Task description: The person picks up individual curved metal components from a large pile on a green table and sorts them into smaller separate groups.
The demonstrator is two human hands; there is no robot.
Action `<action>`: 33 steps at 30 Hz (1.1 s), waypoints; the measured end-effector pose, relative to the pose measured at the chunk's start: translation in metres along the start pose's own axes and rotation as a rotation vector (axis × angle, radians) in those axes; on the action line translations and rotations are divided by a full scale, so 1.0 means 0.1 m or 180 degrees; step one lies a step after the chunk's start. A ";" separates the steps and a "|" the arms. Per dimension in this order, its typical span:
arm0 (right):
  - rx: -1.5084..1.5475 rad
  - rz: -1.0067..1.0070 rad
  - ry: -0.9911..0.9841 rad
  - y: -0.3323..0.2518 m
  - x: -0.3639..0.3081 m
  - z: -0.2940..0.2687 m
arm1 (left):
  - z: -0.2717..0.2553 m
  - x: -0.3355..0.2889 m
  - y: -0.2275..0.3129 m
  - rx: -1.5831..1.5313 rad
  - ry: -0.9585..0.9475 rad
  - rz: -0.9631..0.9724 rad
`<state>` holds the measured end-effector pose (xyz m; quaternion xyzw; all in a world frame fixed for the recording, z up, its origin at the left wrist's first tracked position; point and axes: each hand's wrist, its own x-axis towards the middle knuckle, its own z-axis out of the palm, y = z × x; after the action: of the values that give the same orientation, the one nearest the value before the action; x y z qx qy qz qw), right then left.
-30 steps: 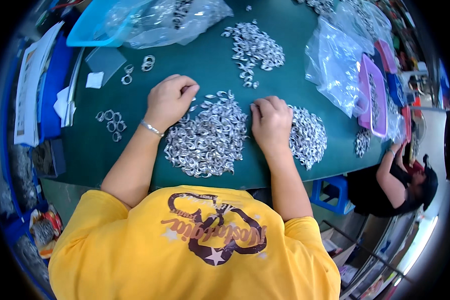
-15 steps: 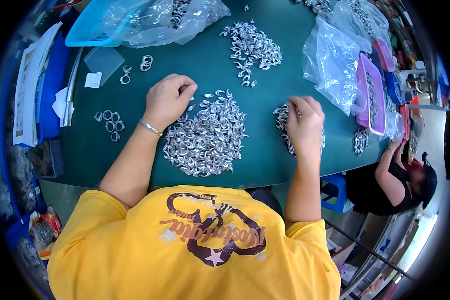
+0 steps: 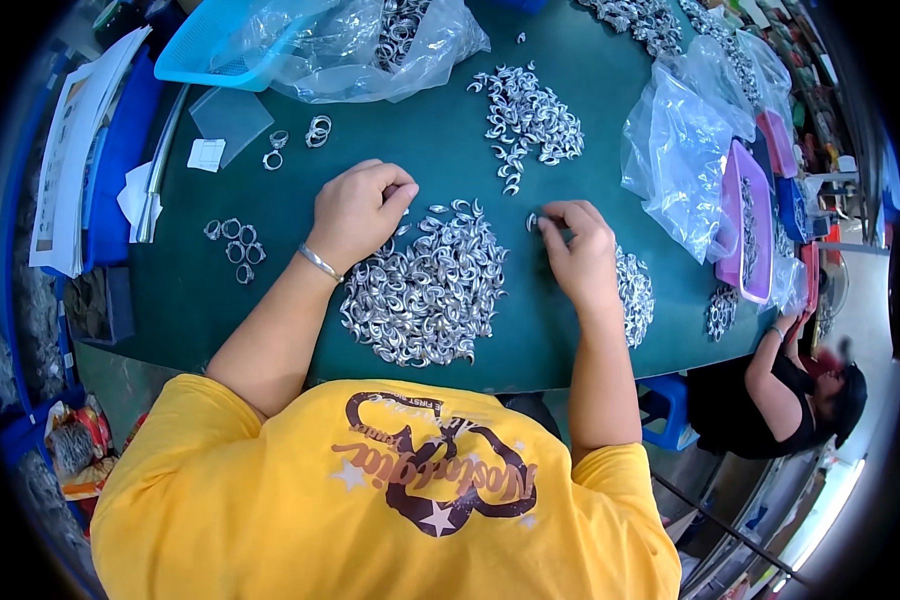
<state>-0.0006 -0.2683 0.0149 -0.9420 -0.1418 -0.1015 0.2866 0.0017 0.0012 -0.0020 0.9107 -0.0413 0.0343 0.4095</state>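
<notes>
Silver crescent (image 3: 531,222) at right hand (image 3: 583,253), glinting jumbled pile (image 3: 425,295)

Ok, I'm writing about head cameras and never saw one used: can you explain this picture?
No machine here, just a person working bare-handed. The camera sits on that person's head, looking down through a wide lens, so straight edges bend. On the dark green tabletop, a large heap of shiny silver crescent-shaped pieces lies between the left hand and the right hand. A smaller silver heap lies farther off, and round silver rings lie to the left. The right hand seems to pinch one small silver crescent; the left hand is curled, hiding whether it holds anything.
</notes>
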 end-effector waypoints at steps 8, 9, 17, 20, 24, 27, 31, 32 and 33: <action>0.0047 -0.0142 0.0051 -0.01 -0.02 0.05 | 0.02 0.00 0.01 -0.0060 0.0062 0.0131; -0.0056 -0.0297 0.0371 0.01 -0.02 0.07 | 0.02 0.00 0.01 -0.0023 0.0060 0.0138; 0.0029 -0.0098 0.0492 0.03 -0.06 -0.11 | 0.03 0.00 -0.03 -0.0018 0.0081 0.0137; 0.0053 -0.0294 0.0409 -0.02 -0.03 -0.04 | 0.01 0.00 0.00 -0.0021 0.0026 0.0101; -0.0933 -0.0197 0.0217 -0.15 -0.12 0.09 | 0.02 0.00 0.02 -0.0034 -0.0033 0.0021; -0.0039 0.0388 -0.0014 -0.21 -0.09 0.06 | 0.02 0.00 0.01 -0.0043 0.0000 0.0025; 0.1236 0.0280 -0.0692 -0.49 0.04 -0.04 | 0.00 -0.01 -0.03 -0.0006 0.0008 0.0021; 0.1241 0.0271 -0.0708 -0.45 0.11 0.03 | -0.01 -0.02 -0.03 -0.0004 0.0017 0.0005; 0.0735 -0.0110 -0.0150 -0.34 0.19 0.11 | 0.00 -0.01 0.01 -0.0008 -0.0025 0.0015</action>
<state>0.0070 -0.2306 0.0281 -0.9023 -0.1754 -0.0672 0.3880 0.0010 0.0010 -0.0012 0.9102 -0.0451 0.0316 0.4104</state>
